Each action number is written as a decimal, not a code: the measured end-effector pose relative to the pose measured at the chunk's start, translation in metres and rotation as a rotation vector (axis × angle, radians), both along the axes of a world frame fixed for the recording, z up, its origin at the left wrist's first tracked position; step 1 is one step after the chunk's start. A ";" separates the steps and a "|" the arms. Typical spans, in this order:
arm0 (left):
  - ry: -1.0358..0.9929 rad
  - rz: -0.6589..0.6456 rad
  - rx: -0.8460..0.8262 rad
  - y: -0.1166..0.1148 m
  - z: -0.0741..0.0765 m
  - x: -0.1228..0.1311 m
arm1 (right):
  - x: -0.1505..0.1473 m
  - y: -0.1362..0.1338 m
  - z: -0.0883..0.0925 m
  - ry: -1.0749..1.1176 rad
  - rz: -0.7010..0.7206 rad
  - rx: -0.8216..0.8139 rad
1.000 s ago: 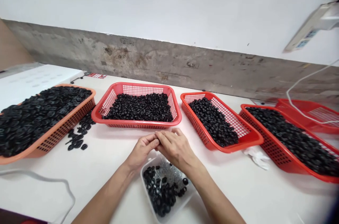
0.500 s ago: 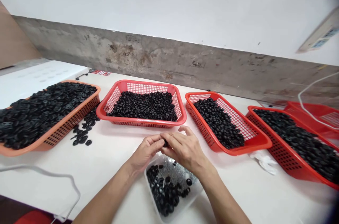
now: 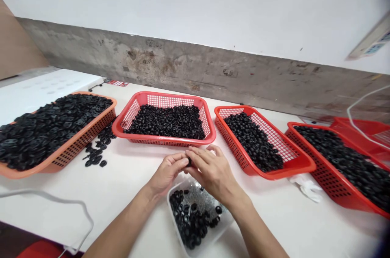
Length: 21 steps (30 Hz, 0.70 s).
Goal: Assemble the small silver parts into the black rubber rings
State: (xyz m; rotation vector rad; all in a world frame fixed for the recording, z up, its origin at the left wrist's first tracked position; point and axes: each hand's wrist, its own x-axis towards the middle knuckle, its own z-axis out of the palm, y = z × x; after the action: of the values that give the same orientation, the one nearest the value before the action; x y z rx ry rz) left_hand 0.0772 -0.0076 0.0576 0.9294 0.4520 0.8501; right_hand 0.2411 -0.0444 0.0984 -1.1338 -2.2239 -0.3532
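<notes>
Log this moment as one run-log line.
left hand, right hand: pinching small black rubber part | below: clear plastic tray of black parts | ahead: red mesh basket of black parts

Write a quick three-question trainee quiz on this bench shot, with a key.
1. True or false: a small black part sits between the fingers of the left hand and the right hand.
2. Besides black parts, what does the clear plastic tub below the hands hold? A) small clear pieces B) coins C) screws
3. Fill in the blank: loose black parts lie on the table beside the ____ basket.

Key: 1 true; 2 A; 3 orange.
</notes>
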 end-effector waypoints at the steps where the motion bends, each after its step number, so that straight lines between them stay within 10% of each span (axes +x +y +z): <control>1: 0.001 -0.003 0.003 0.000 0.000 0.001 | -0.001 0.001 -0.002 -0.014 -0.002 0.024; 21: 0.086 0.036 -0.021 0.000 0.004 -0.002 | -0.006 -0.001 0.003 0.665 0.092 -0.366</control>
State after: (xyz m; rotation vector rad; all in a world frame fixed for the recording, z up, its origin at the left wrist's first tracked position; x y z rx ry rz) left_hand 0.0754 -0.0076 0.0616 0.9432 0.5525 0.8385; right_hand 0.2351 -0.0450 0.1014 -1.1140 -1.7609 0.4357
